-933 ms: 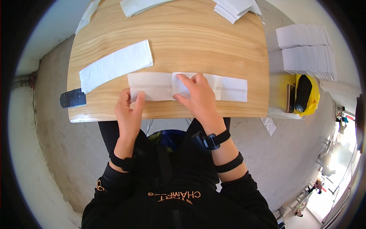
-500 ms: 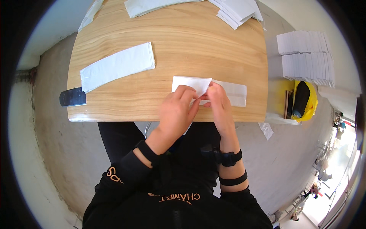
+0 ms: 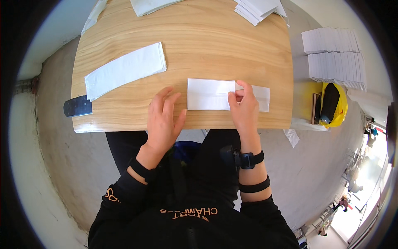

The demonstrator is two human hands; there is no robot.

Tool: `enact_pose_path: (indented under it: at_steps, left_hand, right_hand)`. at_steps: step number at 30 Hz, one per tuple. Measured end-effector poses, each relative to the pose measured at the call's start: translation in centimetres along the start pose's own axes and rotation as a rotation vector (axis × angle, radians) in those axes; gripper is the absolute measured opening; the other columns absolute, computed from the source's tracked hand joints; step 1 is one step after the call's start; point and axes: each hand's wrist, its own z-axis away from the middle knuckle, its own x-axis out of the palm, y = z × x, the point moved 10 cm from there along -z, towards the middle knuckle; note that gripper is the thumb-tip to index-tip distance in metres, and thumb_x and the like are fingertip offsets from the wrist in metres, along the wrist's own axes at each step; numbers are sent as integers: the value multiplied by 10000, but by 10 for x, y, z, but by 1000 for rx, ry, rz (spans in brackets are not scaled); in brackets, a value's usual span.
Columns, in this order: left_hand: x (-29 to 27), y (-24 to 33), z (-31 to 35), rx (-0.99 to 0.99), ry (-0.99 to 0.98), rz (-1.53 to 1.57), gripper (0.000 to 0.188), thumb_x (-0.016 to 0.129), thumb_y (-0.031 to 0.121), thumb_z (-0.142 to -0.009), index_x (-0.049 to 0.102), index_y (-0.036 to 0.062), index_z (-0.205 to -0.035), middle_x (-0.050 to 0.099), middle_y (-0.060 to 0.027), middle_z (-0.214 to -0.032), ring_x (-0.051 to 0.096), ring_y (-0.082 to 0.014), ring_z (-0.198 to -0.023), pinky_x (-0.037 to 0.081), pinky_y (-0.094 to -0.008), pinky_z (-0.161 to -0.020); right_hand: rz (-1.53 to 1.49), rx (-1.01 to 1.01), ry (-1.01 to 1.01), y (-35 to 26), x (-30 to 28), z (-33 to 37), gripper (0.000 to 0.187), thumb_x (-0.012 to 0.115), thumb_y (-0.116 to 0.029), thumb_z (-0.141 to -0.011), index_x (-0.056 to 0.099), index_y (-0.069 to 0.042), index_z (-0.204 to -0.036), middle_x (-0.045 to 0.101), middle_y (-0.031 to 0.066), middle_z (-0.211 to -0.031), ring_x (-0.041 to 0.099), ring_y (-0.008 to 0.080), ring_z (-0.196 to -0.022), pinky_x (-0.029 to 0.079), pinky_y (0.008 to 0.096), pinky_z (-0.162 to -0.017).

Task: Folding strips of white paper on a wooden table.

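A flat white folded paper piece (image 3: 209,95) lies near the front edge of the wooden table (image 3: 195,50). My right hand (image 3: 245,108) pinches its right edge between thumb and index finger. Under that edge, a second white paper strip (image 3: 262,98) sticks out to the right, partly covered by the hand. To the left of the paper, my left hand (image 3: 163,120) hovers over the table's front edge, fingers apart and holding nothing. A neat pile of long white paper pieces (image 3: 126,71) rests slantwise at the left of the table.
More white paper piles (image 3: 153,4) lie along the far edge, with folded ones (image 3: 257,10) at far right. Beside the table stand two paper stacks (image 3: 331,41) and a yellow bag (image 3: 343,108) with a dark object in it. A dark strip (image 3: 78,106) overhangs the left edge.
My left hand has let go of the paper and drawn back left, its fingers now spread. The paper's raised corner now lies flat, and my right hand stays at its right edge.
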Motion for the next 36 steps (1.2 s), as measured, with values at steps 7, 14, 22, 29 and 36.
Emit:
enact_pose_path:
  at_steps: [7, 14, 22, 29, 36]
  left_hand:
    - [28, 18, -8, 100, -169, -181, 719, 700, 223, -804, 375, -22, -1397, 335, -183, -1485, 317, -337, -1384, 293, -456, -1111]
    - [56, 22, -3, 187, -267, -210, 860, 688, 415, -793, 320, -6, -1446, 278, -148, -1537, 260, -281, -1430, 240, -446, -1149]
    - [61, 21, -1, 185, -291, -282, 973, 683, 547, -732, 309, 22, -1461, 266, -125, -1548, 238, -266, -1440, 197, -485, -1156]
    - [62, 16, -1, 167, -323, -290, 969, 627, 577, -778, 261, 23, -1482, 226, -163, -1558, 208, -299, -1448, 134, -522, -1154]
    - [56, 8, 1, 135, -344, -301, 970, 624, 573, -780, 250, 22, -1485, 219, -160, -1562, 205, -298, -1449, 137, -529, -1152]
  right_hand:
    - [31, -15, 32, -2, -2, 6, 379, 621, -132, -863, 517, -28, -1212, 680, 116, -833, 656, 256, -769, 504, 367, -692]
    - [46, 20, 51, 6, 0, 6, 368, 633, -125, -855, 546, -46, -1204, 681, 90, -840, 655, 236, -779, 508, 363, -707]
    - [151, -124, 71, -1, -18, 8, 422, 682, -54, -781, 591, -102, -1189, 550, 81, -968, 605, 223, -850, 498, 340, -730]
    - [60, -208, -122, 5, -5, 4, 440, 689, -12, -744, 635, -134, -1164, 523, 78, -964, 573, 223, -850, 497, 327, -767]
    - [-5, -138, -224, 16, -1, -3, 480, 698, -1, -722, 634, -154, -1172, 513, 80, -924, 572, 219, -822, 504, 322, -767]
